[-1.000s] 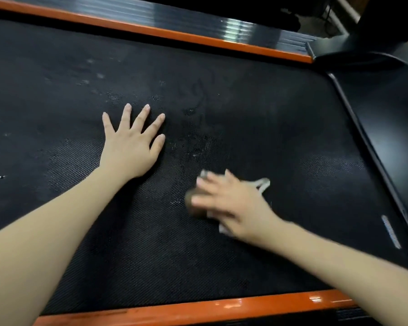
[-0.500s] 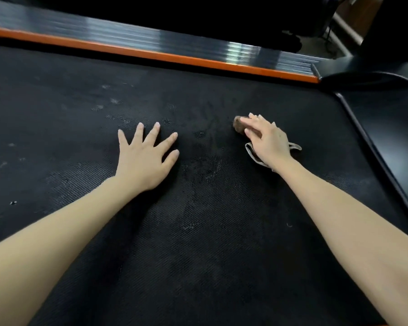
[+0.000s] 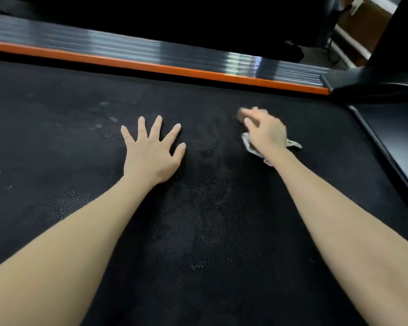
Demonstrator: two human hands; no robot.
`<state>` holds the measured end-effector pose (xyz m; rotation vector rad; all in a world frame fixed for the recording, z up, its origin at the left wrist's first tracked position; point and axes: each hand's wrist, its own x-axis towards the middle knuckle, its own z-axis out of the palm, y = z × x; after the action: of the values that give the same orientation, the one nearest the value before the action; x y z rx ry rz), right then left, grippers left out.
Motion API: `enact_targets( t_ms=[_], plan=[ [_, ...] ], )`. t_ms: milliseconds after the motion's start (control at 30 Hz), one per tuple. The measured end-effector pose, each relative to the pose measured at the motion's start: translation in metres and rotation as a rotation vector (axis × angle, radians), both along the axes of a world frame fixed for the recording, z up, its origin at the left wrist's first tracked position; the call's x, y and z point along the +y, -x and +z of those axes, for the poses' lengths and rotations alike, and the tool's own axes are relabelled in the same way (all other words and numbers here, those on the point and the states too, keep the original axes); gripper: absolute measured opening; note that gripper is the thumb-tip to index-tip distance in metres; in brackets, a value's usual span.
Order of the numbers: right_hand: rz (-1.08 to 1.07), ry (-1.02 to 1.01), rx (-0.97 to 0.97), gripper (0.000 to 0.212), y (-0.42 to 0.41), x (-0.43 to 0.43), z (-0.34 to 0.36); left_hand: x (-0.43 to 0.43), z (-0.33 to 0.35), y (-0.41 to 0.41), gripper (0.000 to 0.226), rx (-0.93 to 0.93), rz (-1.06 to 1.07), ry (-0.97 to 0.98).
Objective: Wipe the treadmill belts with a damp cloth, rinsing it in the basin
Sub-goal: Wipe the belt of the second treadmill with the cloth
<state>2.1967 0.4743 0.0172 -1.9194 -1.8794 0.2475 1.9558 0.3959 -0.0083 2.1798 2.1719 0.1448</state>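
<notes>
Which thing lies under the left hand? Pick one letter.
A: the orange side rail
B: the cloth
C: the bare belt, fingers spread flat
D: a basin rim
C: the left hand lies flat with its fingers spread on the bare belt, while the cloth sits under the right hand.

Head-worn view, close, downward over belt [image 3: 198, 231]

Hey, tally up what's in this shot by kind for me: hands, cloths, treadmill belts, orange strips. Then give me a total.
2 hands: left hand, right hand
1 cloth, under the right hand
1 treadmill belt
1 orange strip, along the belt's far edge
Total: 5
</notes>
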Motion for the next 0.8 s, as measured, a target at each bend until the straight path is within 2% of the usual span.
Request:
enact_targets(
  t_ms=[167, 233, 267, 300, 400, 433, 533, 667, 733, 800],
  plan=[
    [0.696, 0.000, 0.028, 0.036, 0.029, -0.119, -0.009, -0.001, 0.000, 0.001, 0.059, 0.001, 0.001, 0.002],
    [0.849, -0.032, -0.006, 0.035, 0.012, -0.114, -0.008, -0.001, 0.001, 0.000, 0.058, 0.002, 0.000, 0.003],
    [0.797, -0.047, -0.005, 0.033, 0.002, -0.095, -0.008, -0.002, 0.001, 0.000, 0.058, -0.005, 0.001, 0.001],
    [0.658, -0.077, 0.009, 0.032, -0.006, -0.069, -0.008, -0.002, 0.000, 0.000, 0.057, -0.008, 0.004, -0.004],
    [0.091, -0.079, 0.016, 0.035, -0.027, 0.023, -0.002, -0.002, -0.001, 0.000, 0.057, 0.002, 0.005, -0.008],
    [-0.013, -0.049, -0.006, 0.034, -0.026, 0.043, -0.001, -0.002, -0.001, 0.000, 0.057, 0.006, 0.010, -0.011],
    [0.014, -0.002, -0.042, 0.035, -0.002, 0.046, -0.003, -0.001, 0.000, 0.000, 0.058, 0.024, 0.011, 0.009],
    [0.367, -0.067, -0.086, 0.037, 0.023, -0.009, -0.006, -0.001, 0.001, 0.000, 0.059, 0.027, 0.020, 0.019],
    [0.396, -0.069, -0.128, 0.035, 0.017, 0.000, 0.000, -0.001, 0.002, 0.000, 0.059, 0.028, 0.015, 0.023],
    [0.336, -0.072, -0.142, 0.033, -0.003, 0.026, 0.001, 0.000, 0.002, 0.001, 0.059, 0.023, 0.012, 0.020]
  ],
)
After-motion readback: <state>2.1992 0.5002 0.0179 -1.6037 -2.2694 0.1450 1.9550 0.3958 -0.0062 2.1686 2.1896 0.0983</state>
